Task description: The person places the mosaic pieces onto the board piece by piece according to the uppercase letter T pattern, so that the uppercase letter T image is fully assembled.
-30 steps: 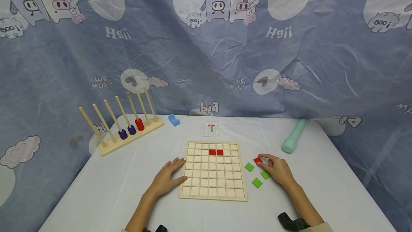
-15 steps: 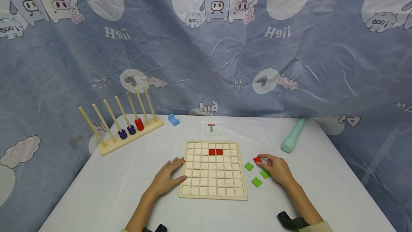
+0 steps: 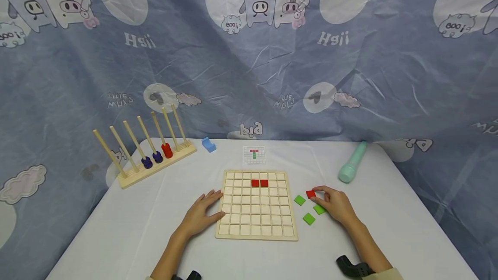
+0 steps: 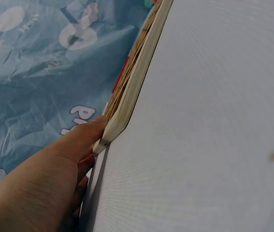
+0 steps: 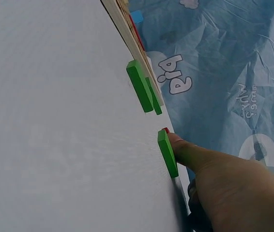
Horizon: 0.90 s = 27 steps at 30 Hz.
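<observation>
A square wooden grid board (image 3: 255,218) lies on the white table, with two red tiles (image 3: 264,183) side by side in its second row from the far edge. My left hand (image 3: 200,215) rests at the board's left edge, fingers spread; in the left wrist view its thumb lies on the board's rim (image 4: 132,92). Right of the board, my right hand (image 3: 337,205) pinches a third red tile (image 3: 310,194) between thumb and forefinger. Around it lie green tiles (image 3: 299,200), one partly under the hand. In the right wrist view a green tile (image 5: 167,152) mostly hides the red one.
Behind the board lies a small pattern card (image 3: 254,155) showing a red and green T. A wooden peg rack (image 3: 159,165) with red and purple beads stands back left, beside a blue piece (image 3: 209,144). A mint-green microphone-shaped object (image 3: 352,163) lies back right, before a hanging cloth.
The red tile at the right fingertips has turned slightly. The left hand stays at the board's edge, and the head view has shifted a little.
</observation>
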{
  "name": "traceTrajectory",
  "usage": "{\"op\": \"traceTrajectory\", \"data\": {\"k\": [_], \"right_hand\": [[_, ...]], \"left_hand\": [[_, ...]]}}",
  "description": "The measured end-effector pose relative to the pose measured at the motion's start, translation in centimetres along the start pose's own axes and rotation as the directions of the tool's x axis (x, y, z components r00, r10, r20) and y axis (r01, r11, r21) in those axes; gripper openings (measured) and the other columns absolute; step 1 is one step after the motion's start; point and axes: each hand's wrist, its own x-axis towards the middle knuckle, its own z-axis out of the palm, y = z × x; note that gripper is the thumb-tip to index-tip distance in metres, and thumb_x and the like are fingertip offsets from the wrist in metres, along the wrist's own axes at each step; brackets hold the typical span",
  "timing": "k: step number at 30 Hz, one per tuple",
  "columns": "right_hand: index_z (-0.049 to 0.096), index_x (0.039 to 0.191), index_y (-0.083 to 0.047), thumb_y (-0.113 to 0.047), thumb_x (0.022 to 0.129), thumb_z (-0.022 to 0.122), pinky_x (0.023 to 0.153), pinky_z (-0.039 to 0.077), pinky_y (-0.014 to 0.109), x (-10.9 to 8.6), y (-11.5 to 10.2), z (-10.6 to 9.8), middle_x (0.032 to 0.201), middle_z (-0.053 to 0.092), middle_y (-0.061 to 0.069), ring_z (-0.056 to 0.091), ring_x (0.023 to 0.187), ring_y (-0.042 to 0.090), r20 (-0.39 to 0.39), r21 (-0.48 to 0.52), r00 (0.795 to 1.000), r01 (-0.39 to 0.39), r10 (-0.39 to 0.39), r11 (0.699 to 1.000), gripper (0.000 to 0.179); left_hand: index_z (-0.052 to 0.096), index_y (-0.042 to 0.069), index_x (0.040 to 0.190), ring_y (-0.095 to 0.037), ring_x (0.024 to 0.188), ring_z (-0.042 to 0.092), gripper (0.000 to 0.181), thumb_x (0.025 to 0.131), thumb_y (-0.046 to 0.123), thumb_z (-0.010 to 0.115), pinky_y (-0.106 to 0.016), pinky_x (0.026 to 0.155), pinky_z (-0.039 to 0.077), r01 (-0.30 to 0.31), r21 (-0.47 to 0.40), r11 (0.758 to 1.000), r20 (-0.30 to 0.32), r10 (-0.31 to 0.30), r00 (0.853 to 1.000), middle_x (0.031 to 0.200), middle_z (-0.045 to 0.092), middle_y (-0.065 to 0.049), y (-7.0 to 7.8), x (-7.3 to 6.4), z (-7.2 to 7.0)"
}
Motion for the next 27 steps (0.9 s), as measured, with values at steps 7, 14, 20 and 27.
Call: {"op": "traceTrajectory", "data": {"k": [7,14,20,27], "right_hand": [[0.069,0.1,-0.01,-0.033,0.075,0.076,0.039,0.025,0.022,0.1,0.1,0.0,0.051,0.034,-0.009,0.03,0.044,0.006,-0.007,-0.004,1.0,0.004,-0.004,1.0,0.035],[0.069,0.098,-0.012,-0.031,0.074,0.077,0.038,0.025,0.021,-0.1,-0.3,0.1,0.05,0.033,-0.01,0.028,0.043,0.004,-0.057,0.022,0.998,0.041,-0.04,0.999,0.032],[0.069,0.097,-0.016,-0.036,0.075,0.075,0.037,0.024,0.02,0.0,-2.0,0.9,0.05,0.033,-0.012,0.027,0.042,0.002,-0.051,0.039,0.995,0.087,-0.085,0.995,0.03],[0.068,0.096,-0.017,-0.042,0.073,0.075,0.037,0.024,0.019,0.5,-4.6,2.8,0.049,0.033,-0.013,0.026,0.042,0.001,-0.013,0.057,0.995,0.099,-0.099,0.993,0.034]], "left_hand": [[0.052,0.013,0.132,-0.021,0.131,0.036,0.067,0.079,0.05,0.067,-0.042,0.111,0.02,-0.011,-0.005,1.0,-0.017,0.011,1.0,0.136,0.049,-0.004,0.0,-0.1,0.0],[0.052,0.013,0.132,-0.02,0.13,0.036,0.067,0.078,0.05,0.068,-0.043,0.11,0.021,-0.011,0.005,1.0,-0.017,0.011,1.0,0.136,0.049,-0.004,0.0,0.0,0.3],[0.051,0.013,0.133,-0.021,0.131,0.035,0.068,0.079,0.05,0.067,-0.043,0.111,0.019,0.0,-0.002,1.0,-0.004,0.0,1.0,0.137,0.048,-0.004,0.1,0.0,0.2],[0.051,0.013,0.133,-0.022,0.131,0.035,0.068,0.079,0.051,0.066,-0.044,0.111,0.019,0.006,-0.006,1.0,0.001,-0.006,1.0,0.137,0.047,-0.005,0.2,-0.1,0.0]]}}
